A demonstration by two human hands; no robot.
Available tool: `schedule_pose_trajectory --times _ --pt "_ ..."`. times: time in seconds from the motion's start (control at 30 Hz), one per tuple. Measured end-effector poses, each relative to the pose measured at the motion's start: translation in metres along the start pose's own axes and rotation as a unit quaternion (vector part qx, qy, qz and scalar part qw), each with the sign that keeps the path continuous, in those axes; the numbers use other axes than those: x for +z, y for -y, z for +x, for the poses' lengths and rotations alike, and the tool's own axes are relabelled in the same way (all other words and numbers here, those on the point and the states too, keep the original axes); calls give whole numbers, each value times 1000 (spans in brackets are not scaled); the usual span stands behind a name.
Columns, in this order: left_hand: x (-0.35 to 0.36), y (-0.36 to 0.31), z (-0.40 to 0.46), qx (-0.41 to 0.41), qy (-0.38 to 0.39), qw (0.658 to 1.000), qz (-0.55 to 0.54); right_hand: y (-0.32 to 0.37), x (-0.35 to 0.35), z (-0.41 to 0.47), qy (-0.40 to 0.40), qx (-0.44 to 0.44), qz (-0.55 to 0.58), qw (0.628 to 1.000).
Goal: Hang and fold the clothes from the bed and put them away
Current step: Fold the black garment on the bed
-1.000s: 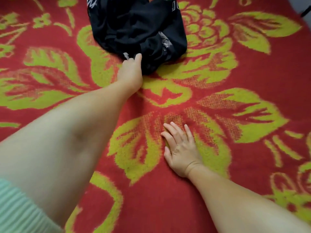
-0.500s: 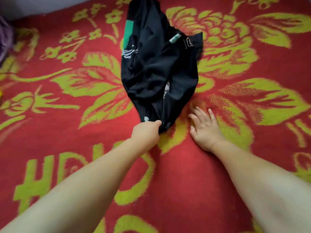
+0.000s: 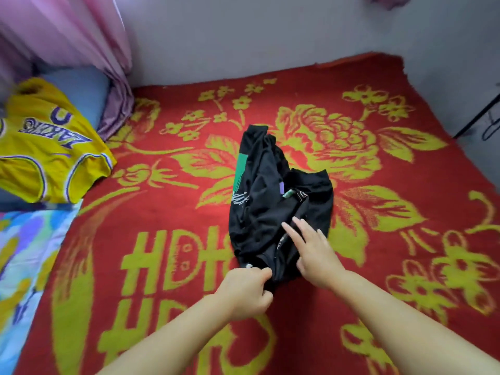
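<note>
A crumpled black garment (image 3: 265, 207) with green and white print lies in the middle of the red and yellow flowered blanket (image 3: 405, 266). My left hand (image 3: 247, 292) grips its near edge, fingers curled round the black cloth. My right hand (image 3: 311, 250) lies on top of the garment's near right part with its fingers stretched out flat.
A yellow basketball jersey (image 3: 51, 147) lies at the left on a blue pillow (image 3: 84, 90). A bright patterned cloth (image 3: 24, 261) covers the near left. A pink curtain (image 3: 89, 44) hangs at the far left, a grey wall (image 3: 257, 36) runs behind the bed.
My left hand has dragged the black garment toward me. My right hand has left the blanket and come to rest on the garment. The view has lifted to show wall and jersey.
</note>
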State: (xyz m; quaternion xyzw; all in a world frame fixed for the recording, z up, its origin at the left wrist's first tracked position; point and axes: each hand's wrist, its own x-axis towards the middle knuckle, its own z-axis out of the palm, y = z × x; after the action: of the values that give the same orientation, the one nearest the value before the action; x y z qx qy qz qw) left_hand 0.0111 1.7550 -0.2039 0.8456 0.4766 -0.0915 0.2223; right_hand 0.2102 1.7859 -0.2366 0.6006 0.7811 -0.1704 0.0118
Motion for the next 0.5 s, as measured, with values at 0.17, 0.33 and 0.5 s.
schedule_pose_trajectory --times 0.17,0.33,0.5 --pt "-77 -4 -50 22 -176 983 -34 58 -70 -31 106 -121 -53 986" --pt "-159 -9 -97 117 -317 940 -42 101 -153 -51 -19 -48 124 991" --pt "-219 -26 -133 206 -392 896 -16 132 -221 -65 23 -152 190 970"
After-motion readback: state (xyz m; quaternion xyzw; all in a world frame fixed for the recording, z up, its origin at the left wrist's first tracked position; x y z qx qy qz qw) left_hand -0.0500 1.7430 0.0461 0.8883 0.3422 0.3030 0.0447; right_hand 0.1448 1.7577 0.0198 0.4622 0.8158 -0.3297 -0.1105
